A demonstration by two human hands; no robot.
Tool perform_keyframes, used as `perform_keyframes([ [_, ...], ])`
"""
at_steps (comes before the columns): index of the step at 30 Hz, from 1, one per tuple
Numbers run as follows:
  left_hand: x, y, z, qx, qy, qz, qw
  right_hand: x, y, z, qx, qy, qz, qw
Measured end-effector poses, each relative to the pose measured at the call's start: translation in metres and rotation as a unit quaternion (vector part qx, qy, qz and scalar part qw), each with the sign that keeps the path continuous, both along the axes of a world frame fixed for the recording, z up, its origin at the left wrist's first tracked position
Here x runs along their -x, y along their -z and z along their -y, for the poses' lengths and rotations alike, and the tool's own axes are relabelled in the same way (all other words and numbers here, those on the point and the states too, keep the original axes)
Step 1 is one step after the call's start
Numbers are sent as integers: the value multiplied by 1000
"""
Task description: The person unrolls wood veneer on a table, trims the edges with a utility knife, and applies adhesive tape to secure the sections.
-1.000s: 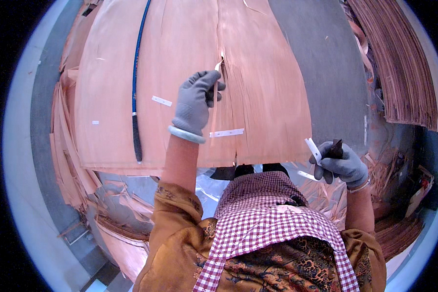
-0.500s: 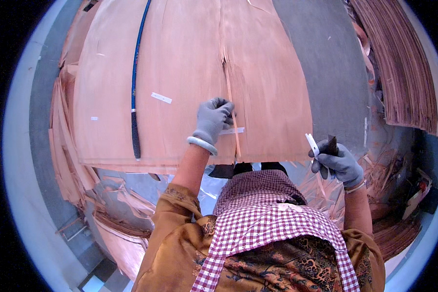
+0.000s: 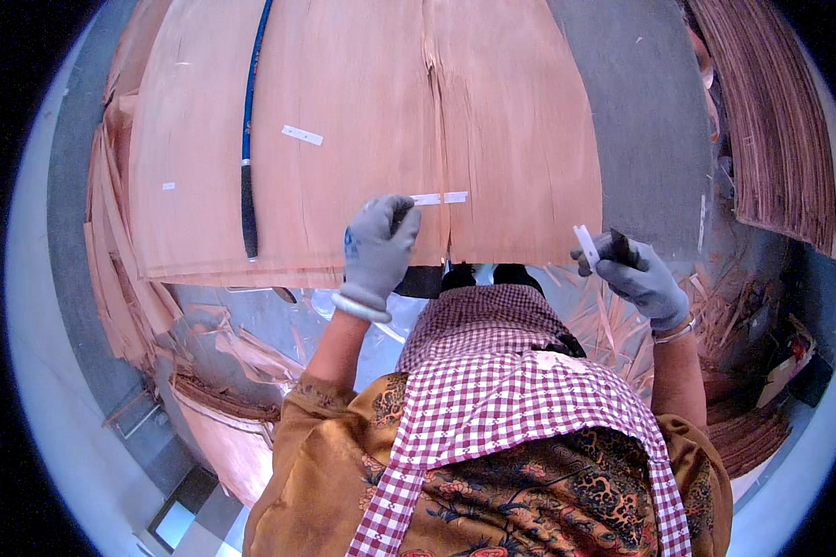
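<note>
Pale pink veneer sheets (image 3: pixel 195 139) lie before me, with a long split down the middle and a white tape piece (image 3: pixel 449 198) across it near the front. My gloved left hand (image 3: pixel 377 249) is just left of that tape, fingers curled; whatever they hold is hidden. At the sheets' right front corner, my gloved right hand (image 3: pixel 645 284) grips a short white tape strip (image 3: pixel 585 243) along with a dark object (image 3: pixel 622 241) whose kind I cannot tell. A second tape piece (image 3: pixel 302 136) lies farther left on the veneer.
A long blue rod with a black handle (image 3: pixel 249 213) lies lengthwise on the veneer. A grey surface (image 3: pixel 646 139) borders it on the right, beside a tall veneer stack (image 3: pixel 776 121). Torn veneer scraps (image 3: pixel 130 269) hang at the left and litter the floor around my checked apron.
My left hand came down from the upper split, where it held a thin sliver, then shifted left off the split. My right hand stays holding its things. The sheets sit higher in view.
</note>
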State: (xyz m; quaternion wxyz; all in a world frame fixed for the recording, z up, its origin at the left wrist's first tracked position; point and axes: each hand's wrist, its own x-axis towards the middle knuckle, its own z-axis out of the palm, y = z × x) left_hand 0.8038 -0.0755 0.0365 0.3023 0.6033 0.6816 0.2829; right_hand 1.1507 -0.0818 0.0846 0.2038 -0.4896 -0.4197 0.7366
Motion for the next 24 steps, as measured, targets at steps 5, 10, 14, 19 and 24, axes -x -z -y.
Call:
perform_keyframes([
  [5,-6,-12,35,-119,98,-120,981,8,-7,0,9,24,36,999],
  [10,-5,-9,58,-131,122,-115,977,-38,-3,4,-31,169,75,982],
  [14,-4,0,63,-150,117,-96,977,-87,19,14,-25,210,188,959],
  [19,4,6,70,-176,97,-137,970,-82,52,13,-80,184,450,870],
  [24,3,10,75,-170,88,-184,964,-96,59,16,-190,104,600,771],
])
